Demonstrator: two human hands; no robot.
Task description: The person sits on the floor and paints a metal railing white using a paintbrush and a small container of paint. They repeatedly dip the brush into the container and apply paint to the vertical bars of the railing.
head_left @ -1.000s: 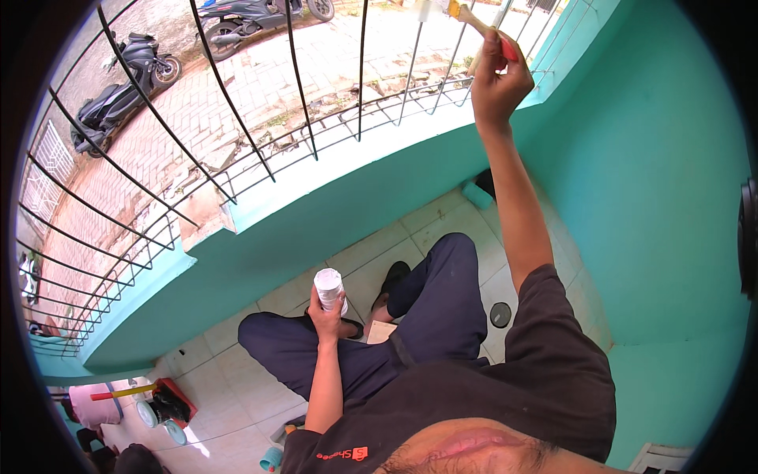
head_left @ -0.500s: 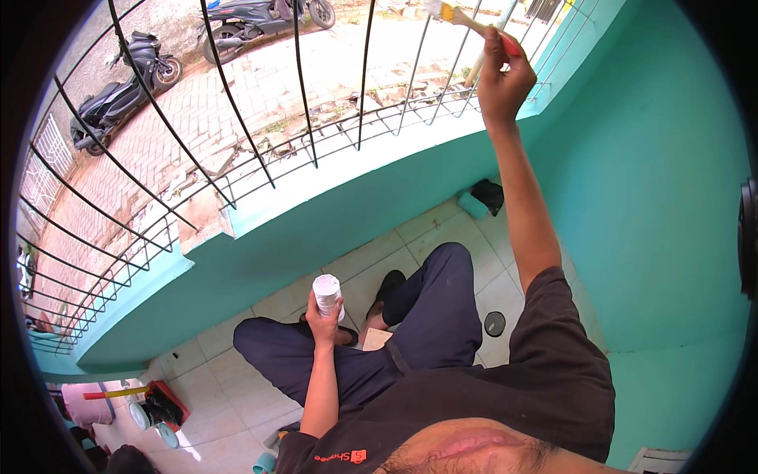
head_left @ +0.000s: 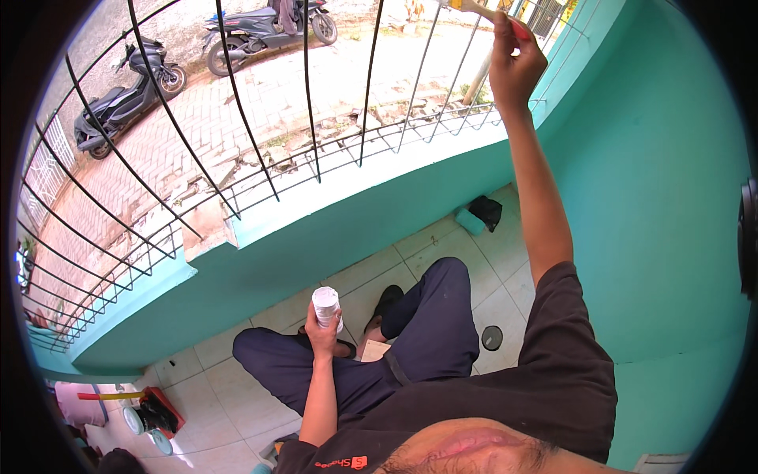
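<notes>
Plainly, left hand (head_left: 322, 338) grips a white container (head_left: 325, 299), right hand (head_left: 517, 73) a brush (head_left: 476, 9).

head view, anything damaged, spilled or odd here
Yes: toward the left of the low teal wall, a brownish patch interrupts the pale ledge. Against the smooth paint, it looks like bare or chipped masonry. I see no spill around the white cylinder in the left hand.

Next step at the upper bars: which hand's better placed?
Right, probably: the right hand is raised near the bars, holding a red-ended tan handle. The left hand is much lower, around a white container.
</notes>
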